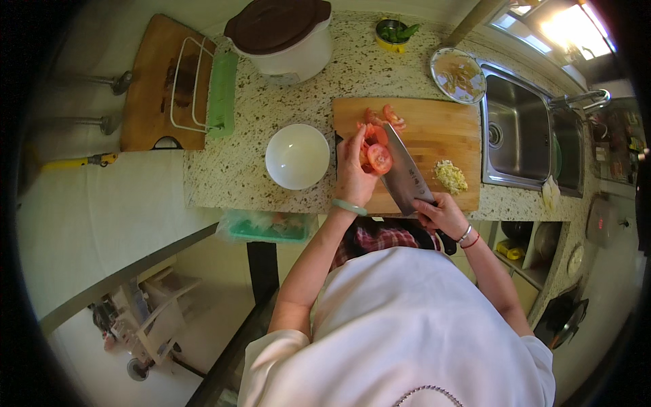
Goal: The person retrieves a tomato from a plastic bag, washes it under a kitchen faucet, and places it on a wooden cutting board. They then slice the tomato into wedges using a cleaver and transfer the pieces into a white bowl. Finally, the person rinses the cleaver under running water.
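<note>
My left hand (354, 169), with a pale green bangle at its wrist, is curled round cut tomato slices (380, 159) near the left side of the wooden cutting board (434, 129). In my right hand (443, 216) is the dark handle of a cleaver (407, 175). The wide blade slants up and left, its far end against the tomato slices by my left fingers. More tomato pieces (395, 117) lie on the board just beyond. A small heap of chopped pale garlic (450, 176) rests to the right of the blade. The undersides of the held slices are hidden.
Left of the board stands a white bowl (297, 157). Farther back are a white cooker with a brown lid (279, 27), a small bowl of green peppers (393, 34) and a plate of pale pieces (458, 74). A steel sink (517, 129) adjoins the board's right.
</note>
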Tool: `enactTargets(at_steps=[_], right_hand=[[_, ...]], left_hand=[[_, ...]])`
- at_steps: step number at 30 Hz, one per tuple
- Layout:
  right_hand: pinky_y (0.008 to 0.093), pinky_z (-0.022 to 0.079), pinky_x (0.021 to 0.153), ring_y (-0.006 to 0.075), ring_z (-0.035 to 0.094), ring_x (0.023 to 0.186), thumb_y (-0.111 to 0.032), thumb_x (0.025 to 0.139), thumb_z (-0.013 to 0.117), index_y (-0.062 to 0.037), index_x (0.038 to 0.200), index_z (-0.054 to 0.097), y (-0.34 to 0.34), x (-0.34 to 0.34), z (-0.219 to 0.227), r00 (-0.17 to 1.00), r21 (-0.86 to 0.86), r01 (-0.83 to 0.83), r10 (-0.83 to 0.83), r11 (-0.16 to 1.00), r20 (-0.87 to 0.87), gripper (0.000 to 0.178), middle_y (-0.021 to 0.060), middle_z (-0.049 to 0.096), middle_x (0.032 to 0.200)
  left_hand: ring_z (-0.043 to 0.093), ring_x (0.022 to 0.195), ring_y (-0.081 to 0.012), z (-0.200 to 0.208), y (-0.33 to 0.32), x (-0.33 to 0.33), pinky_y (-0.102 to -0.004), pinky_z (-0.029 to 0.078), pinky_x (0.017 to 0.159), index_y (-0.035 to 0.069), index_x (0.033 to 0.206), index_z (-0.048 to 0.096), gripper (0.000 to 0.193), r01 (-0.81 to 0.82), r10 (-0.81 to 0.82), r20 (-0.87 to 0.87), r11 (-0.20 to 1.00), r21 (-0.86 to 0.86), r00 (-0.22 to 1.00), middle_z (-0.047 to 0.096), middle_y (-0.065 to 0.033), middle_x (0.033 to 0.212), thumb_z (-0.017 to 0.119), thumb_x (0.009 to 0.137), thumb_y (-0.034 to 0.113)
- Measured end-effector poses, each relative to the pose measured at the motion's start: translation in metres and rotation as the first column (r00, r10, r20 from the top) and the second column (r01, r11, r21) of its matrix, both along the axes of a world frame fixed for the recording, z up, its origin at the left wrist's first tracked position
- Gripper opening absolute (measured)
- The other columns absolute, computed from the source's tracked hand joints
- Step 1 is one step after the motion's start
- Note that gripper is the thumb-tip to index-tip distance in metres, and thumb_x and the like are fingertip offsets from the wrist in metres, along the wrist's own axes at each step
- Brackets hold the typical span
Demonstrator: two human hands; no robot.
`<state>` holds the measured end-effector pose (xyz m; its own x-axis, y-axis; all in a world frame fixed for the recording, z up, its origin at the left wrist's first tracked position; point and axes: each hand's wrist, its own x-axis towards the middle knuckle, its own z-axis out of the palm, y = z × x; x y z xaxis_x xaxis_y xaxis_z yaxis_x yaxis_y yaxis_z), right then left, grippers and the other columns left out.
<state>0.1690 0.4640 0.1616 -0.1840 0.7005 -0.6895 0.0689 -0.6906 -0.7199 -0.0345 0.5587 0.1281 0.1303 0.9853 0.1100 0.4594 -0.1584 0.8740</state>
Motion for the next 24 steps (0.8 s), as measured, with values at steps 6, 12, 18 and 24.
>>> enactTargets(at_steps=[6,12,18,24], right_hand=[[0.0255,0.039,0.041,0.0089,0.049,0.043,-0.022,0.095,0.056,0.0012,0.078,0.057,0.028,-0.037,0.016,0.978,0.056,-0.210,0.209,0.976,0.021,0.028,0.0025,0.055,0.058],[0.0294,0.046,0.043,0.0147,0.055,0.041,-0.016,0.090,0.053,0.0055,0.076,0.055,0.065,-0.082,0.027,0.913,0.127,-0.409,0.406,0.904,0.049,0.025,0.0078,0.058,0.057],[0.0305,0.047,0.042,0.0156,0.056,0.040,-0.014,0.089,0.053,0.0069,0.078,0.057,0.068,-0.092,0.028,0.907,0.171,-0.405,0.371,0.898,0.198,0.024,0.0087,0.058,0.055],[0.0277,0.046,0.043,0.0123,0.054,0.043,-0.014,0.092,0.054,0.0041,0.086,0.060,0.061,-0.064,0.015,0.969,0.135,-0.248,0.243,0.959,0.046,0.020,0.0072,0.062,0.063]], left_hand=[[0.051,0.117,-0.0288,0.005,0.001,-0.054,-0.0380,0.047,0.098,0.012,0.138,0.043,0.088,-0.103,0.102,0.015,0.995,0.001,0.995,0.049,-0.0130,0.129,0.085,0.061,0.001],[0.054,0.115,-0.0292,-0.045,0.014,-0.124,-0.0378,0.048,0.095,0.011,0.139,0.042,0.086,-0.180,0.171,-0.064,0.964,-0.194,0.983,0.051,-0.0159,0.127,0.084,0.064,0.003],[0.059,0.111,-0.0292,-0.048,0.016,-0.141,-0.0359,0.049,0.095,0.011,0.140,0.041,0.073,-0.258,0.210,-0.231,0.944,-0.204,0.950,0.056,-0.0166,0.127,0.071,0.076,-0.005],[0.064,0.099,-0.0311,-0.017,0.018,-0.142,-0.0377,0.051,0.085,0.010,0.127,0.055,0.045,-0.296,0.269,-0.399,0.955,-0.007,0.877,0.065,-0.0161,0.110,0.065,0.084,0.005]])
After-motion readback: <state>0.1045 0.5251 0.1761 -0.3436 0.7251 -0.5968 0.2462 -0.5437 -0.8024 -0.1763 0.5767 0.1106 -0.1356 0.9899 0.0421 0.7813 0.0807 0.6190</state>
